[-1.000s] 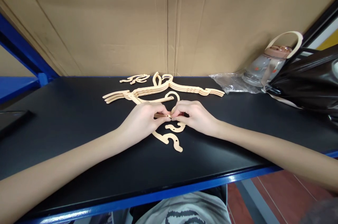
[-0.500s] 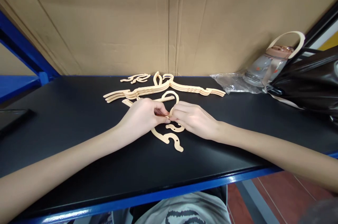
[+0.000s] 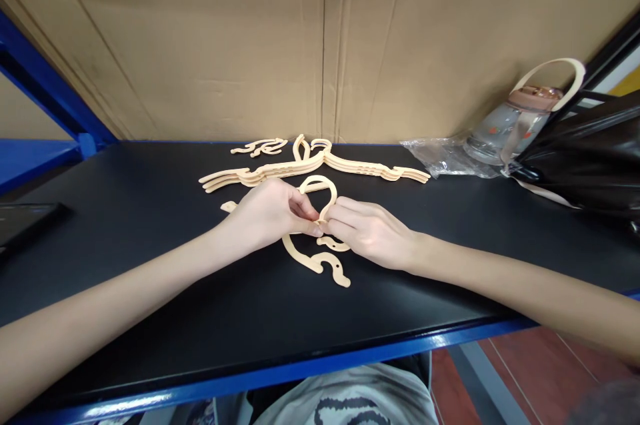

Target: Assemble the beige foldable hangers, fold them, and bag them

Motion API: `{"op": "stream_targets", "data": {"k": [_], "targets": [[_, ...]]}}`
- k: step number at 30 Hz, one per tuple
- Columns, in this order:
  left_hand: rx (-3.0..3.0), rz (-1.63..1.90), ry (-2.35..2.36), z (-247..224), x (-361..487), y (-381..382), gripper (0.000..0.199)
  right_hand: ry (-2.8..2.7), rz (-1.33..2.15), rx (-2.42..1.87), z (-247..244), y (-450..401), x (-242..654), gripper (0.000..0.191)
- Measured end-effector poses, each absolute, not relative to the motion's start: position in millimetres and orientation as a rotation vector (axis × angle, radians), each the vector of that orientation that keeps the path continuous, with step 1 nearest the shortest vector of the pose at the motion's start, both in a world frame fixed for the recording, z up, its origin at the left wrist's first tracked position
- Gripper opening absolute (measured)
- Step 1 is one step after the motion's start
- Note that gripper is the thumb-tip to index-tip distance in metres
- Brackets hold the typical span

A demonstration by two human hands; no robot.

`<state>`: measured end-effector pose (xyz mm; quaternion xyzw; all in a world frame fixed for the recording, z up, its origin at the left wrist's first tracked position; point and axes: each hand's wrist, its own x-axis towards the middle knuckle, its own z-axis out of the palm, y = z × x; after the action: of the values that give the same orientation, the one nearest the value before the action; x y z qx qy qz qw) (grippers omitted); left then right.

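Both hands meet at the middle of the table around pale cream clothes-hanger parts. My left hand [image 3: 273, 215] is closed, thumb and fingers pinching a hanger piece near its joint. My right hand [image 3: 367, 228] is closed on the base of a curved hanger hook [image 3: 334, 191], whose arc rises between the hands. The fingertips hide where the pieces touch. Below the hands lies a curved hanger arm [image 3: 303, 259] with a notched end [image 3: 340, 273]. A shorter curved piece [image 3: 334, 245] shows beside my right fingers.
A stack of cream hangers [image 3: 315, 165] lies behind the hands, with several loose small curved pieces [image 3: 260, 147] farther back. At the right are a clear plastic bag [image 3: 440, 158], a water bottle [image 3: 515, 121] and a black bag [image 3: 590, 151]. A dark flat device [image 3: 30, 221] sits at the left.
The hook between my hands has turned slightly and leans more to the left. My left hand has shifted a little left and up, with both hands still pinching the parts together.
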<state>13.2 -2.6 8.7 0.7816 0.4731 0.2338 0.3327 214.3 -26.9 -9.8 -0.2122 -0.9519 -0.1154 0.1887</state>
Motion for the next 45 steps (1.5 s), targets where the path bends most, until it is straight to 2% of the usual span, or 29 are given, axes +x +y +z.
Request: {"op": "stream_targets", "data": {"k": [4, 9, 13, 17, 22, 26, 34, 45], "targets": [[1.992, 0.649, 1.159, 9.0, 13.8, -2.2, 0.012, -2.602, -0.146, -0.637, -7.7, -25.7, 215.5, 0.027], [1.935, 0.604, 1.079, 12.8, 12.1, -3.0, 0.01, -2.245, 0.466, -0.851, -9.8, -22.0, 216.7, 0.011], [1.892, 0.601, 1.075, 10.9, 9.6, -0.4, 0.013, -1.958, 0.89, -0.877, -12.5, -18.7, 214.5, 0.029], [1.844, 0.653, 1.044, 9.5, 11.6, -1.6, 0.014, -1.727, 1.1, -0.891, -12.8, -15.6, 212.3, 0.044], [1.903, 0.709, 0.986, 7.2, 18.8, -9.4, 0.013, -1.713, 1.197, -0.85, -12.6, -10.7, 213.9, 0.021], [2.005, 0.727, 0.986, 2.8, 21.3, -14.0, 0.013, -1.779, 1.215, -0.857, -12.2, -9.2, 217.4, 0.025], [2.059, 0.792, 1.023, -1.4, 20.9, -14.1, 0.015, -1.725, 1.273, -0.846, -12.3, -7.0, 221.1, 0.018], [2.201, 0.762, 1.025, -3.8, 18.8, -9.9, 0.014, -1.728, 1.197, -0.907, -18.5, -0.4, 222.7, 0.02]]}}
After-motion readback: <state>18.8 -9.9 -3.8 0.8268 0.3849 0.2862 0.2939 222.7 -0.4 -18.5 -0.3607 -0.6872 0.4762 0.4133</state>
